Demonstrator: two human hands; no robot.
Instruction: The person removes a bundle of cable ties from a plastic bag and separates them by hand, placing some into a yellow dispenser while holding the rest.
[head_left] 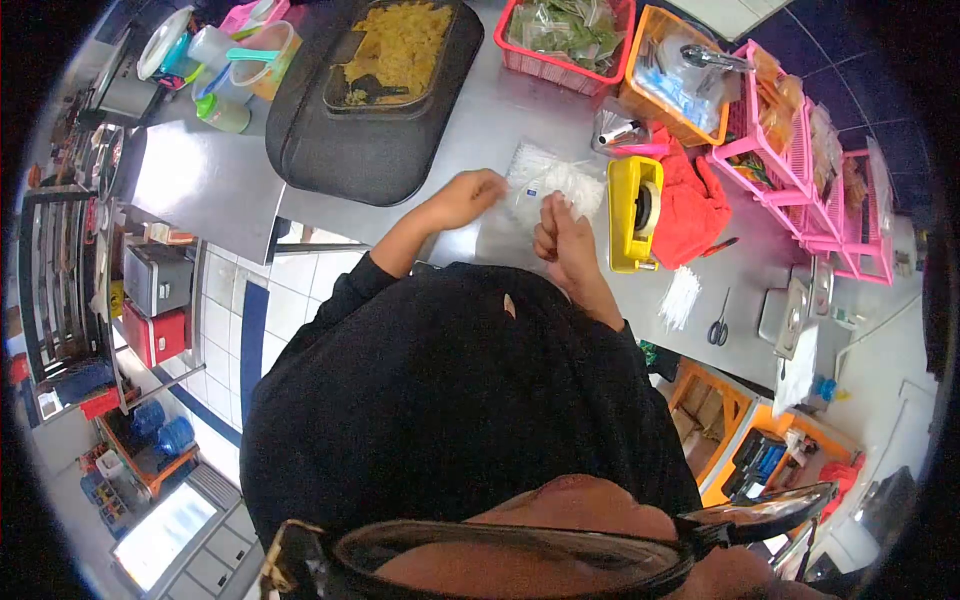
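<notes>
Between my hands, a clear plastic pack of white, thin pieces (568, 183) with a small blue label lies on the metal counter. My left hand (468, 199) is at its left edge, fingers curled inward; whether anything is between them is hidden. Just below the pack, my right hand (568, 240) has its fingers bent together near the thumb, and what they hold, if anything, cannot be made out. A yellow tape dispenser (622, 225) with a roll of tape stands to the right of my right hand.
A black tray (350, 160) carries a pan of yellow food (410, 45). Behind are a red basket of leafy packets (515, 58) and an orange basket (640, 100). Red cloth (695, 200), pink racks (790, 190), white sticks (680, 297) and scissors (717, 332) lie rightward.
</notes>
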